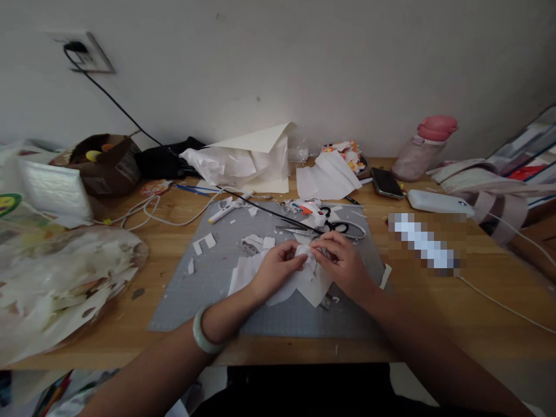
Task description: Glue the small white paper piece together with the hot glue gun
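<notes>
Dim, soft, even light with faint shadows; the edges bow fisheye-style, and the near foreground blurs slightly.

Scissors ahead — mat's left bare.

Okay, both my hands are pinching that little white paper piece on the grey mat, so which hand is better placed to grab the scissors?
Probably the right hand. The scissors lie on the grey mat just beyond its fingers, while the left hand sits farther over and could hold the white paper piece alone.
</notes>
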The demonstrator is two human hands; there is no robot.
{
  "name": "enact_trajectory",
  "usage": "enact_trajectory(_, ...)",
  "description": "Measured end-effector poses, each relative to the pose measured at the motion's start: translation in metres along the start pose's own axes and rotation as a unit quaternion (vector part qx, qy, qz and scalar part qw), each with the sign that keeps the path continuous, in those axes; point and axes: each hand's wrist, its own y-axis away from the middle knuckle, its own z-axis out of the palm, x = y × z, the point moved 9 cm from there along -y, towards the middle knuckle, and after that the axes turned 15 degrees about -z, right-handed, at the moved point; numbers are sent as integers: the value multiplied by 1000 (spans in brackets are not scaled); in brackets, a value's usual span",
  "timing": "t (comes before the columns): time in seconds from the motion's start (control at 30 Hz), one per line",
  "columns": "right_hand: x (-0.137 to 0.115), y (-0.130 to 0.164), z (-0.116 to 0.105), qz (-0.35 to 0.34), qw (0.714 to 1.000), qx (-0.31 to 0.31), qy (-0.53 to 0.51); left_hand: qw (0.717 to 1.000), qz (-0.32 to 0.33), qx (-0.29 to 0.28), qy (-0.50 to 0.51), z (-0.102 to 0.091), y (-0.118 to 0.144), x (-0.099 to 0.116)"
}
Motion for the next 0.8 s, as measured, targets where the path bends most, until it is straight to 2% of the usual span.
enact_trajectory(0.2, -4, -1, 12, -16, 998, -50, -42, 999, 13, 24, -19, -4, 4, 5)
enact_trajectory(0.33, 1, 1, 18, 15, 996, -63, -64, 999, -1, 35, -20, -6, 5, 5)
enact_trajectory(0.5, 8, 4, 6, 67, 998, -7, -8, 999, -2, 41, -30, -8, 4, 5)
enact_trajectory(0.6, 3, 4, 1, 53, 998, 25, 3, 999, 0, 39, -32, -7, 4, 4)
enact_trajectory(0.7, -2, 2, 3, 25, 999, 28, -14, 999, -1, 41, -35, -7, 5, 4)
enact_trajectory(0.8, 2, 2, 6, 38, 998, 26, -40, 998, -5, 44, -35, -7, 5, 3)
